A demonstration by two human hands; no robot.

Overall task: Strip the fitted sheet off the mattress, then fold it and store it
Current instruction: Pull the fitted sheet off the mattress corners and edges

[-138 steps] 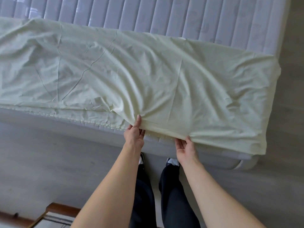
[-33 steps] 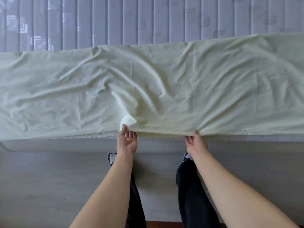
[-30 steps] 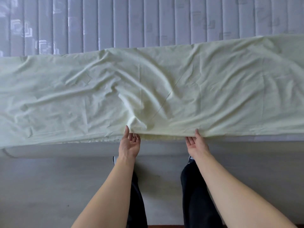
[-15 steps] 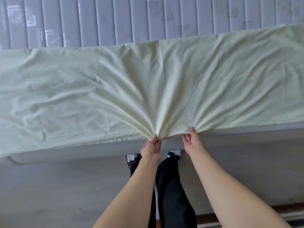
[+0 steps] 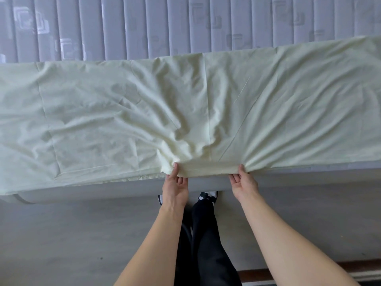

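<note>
Hands, my left (image 5: 175, 188) and right (image 5: 243, 185), pinch the pale yellow cotton fitted sheet's (image 5: 123, 112) near edge on the grey quilted mattress (image 5: 144, 27), apparently to fold it.

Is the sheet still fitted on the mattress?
No: the sheet lies loose as a folded strip along the near edge; bare mattress shows beyond.

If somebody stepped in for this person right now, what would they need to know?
Left hand: pinches the near edge of the pale yellow cotton fitted sheet.
Right hand: pinches the same edge, further right; a short taut span of cloth runs between them.
Sheet: off the grey quilted mattress, lying on it as a long folded band along its near side, wrinkled.
Done: stripping, first lengthwise fold.
Left: fold it smaller, then store it.
</note>
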